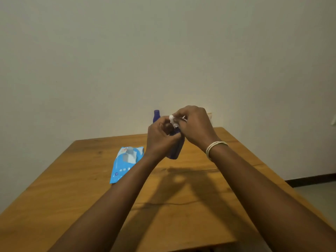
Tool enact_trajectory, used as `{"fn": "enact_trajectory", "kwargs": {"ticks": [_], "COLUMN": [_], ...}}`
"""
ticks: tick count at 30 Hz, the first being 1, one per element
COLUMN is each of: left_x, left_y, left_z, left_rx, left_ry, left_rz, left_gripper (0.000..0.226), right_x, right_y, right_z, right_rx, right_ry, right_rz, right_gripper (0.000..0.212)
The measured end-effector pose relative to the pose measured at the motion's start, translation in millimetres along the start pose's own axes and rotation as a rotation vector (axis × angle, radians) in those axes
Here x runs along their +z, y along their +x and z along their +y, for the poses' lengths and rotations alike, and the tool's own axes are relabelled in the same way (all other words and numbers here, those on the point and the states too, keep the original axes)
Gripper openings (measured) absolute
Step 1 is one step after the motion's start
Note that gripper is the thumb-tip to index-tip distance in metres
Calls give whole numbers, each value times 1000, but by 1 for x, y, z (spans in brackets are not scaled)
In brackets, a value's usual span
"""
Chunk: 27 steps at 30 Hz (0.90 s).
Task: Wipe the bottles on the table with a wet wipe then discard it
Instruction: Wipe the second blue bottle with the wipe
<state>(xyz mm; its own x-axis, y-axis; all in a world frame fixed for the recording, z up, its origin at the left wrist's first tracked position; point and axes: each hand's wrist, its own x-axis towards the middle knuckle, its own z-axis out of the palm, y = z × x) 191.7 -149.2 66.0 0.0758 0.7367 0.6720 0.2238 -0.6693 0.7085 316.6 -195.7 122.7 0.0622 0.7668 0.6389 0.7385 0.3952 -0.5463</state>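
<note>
The left hand (pixel 161 137) is curled round a dark blue bottle (pixel 175 149) and holds it up off the wooden table (pixel 181 206), so the other hand can get at it from all sides. The bottle tips a little, with its bottom toward the person and its top hidden under the hands. The right hand (pixel 193 122) pinches a small white wet wipe (pixel 173 121) and presses it on the top part of the bottle, likely to rub the cap or neck clean. A pale bracelet (pixel 214 147) sits on the right wrist. A second blue bottle (pixel 156 115) stands upright at the far edge of the table, just behind the left hand, and it may be waiting for its turn. The light blue pack of wet wipes (pixel 126 163) lies flat on the table to the left, close by, so a new wipe is easy to reach. No bin shows here for throwing the wipe away.
</note>
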Motion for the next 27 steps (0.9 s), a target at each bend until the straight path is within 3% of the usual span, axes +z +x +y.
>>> {"fn": "enact_trajectory", "kwargs": {"ticks": [3, 8, 12, 15, 18, 22, 25, 27], "left_x": [-29, -52, -74, -82, -84, -89, -92, -92], "left_y": [-11, -28, -30, -31, -29, -22, -17, -13], "left_z": [25, 58, 73, 79, 86, 96, 99, 104], "left_rx": [-28, 19, 12, -6, -66, -228, -305, -355], "left_ry": [-82, -96, -131, -145, -246, -476, -620, -636], "left_rz": [36, -4, 43, 87, 85, -37, -108, -120], "left_gripper": [50, 52, 55, 56, 51, 53, 44, 51], "right_x": [-9, -26, -33, -40, -39, -42, -44, -38], "right_y": [-19, -28, -37, -37, -41, -47, -54, -64], "right_z": [-29, -60, -78, -78, -80, -76, -70, -68], "right_rx": [-145, -69, -196, -113, -47, 52, -20, -102], "right_ry": [-86, 32, 12, 116, 283, 536, 502, 439], "right_rz": [-81, 14, -49, -16, 39, 7, 7, 25], "right_gripper": [16, 17, 14, 15, 17, 19, 16, 14]}}
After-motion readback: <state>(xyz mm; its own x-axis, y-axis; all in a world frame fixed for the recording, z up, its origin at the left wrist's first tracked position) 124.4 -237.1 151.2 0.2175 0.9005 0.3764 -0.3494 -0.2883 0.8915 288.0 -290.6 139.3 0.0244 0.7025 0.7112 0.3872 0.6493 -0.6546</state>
